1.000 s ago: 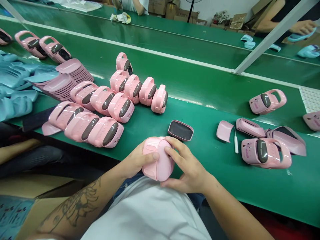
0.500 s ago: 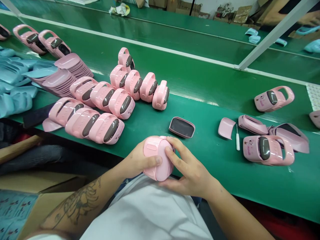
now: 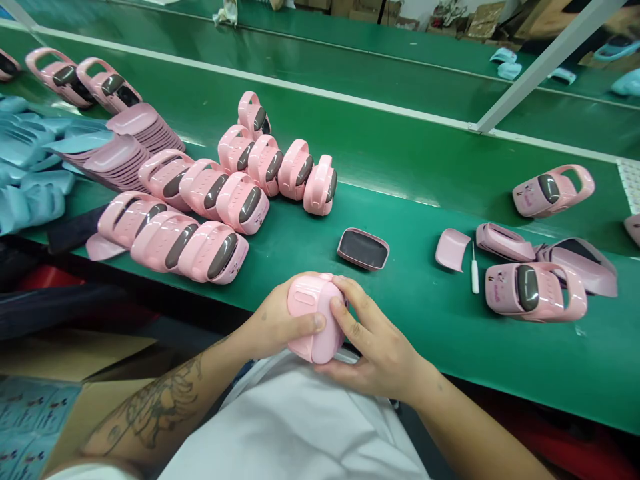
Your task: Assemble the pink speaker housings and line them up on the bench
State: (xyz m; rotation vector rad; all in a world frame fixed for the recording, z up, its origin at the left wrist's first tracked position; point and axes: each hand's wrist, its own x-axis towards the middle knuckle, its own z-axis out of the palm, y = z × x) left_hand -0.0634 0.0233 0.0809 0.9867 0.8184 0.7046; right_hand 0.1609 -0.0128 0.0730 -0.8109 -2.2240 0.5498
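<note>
While left grip (image 3: pixel 277 321) and right grip (image 3: pixel 381 348) clasp opposite sides, pink casing (image 3: pixel 319 300) between them

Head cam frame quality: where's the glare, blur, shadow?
Head view: bright highlights on the dark window of the nearest pink unit at right, pale glare streaks on the green tabletop; head view: co-worker's arm at top right looks soft, the held pink case fairly sharp; head view: dark shadow under the tabletop's near edge.
</note>
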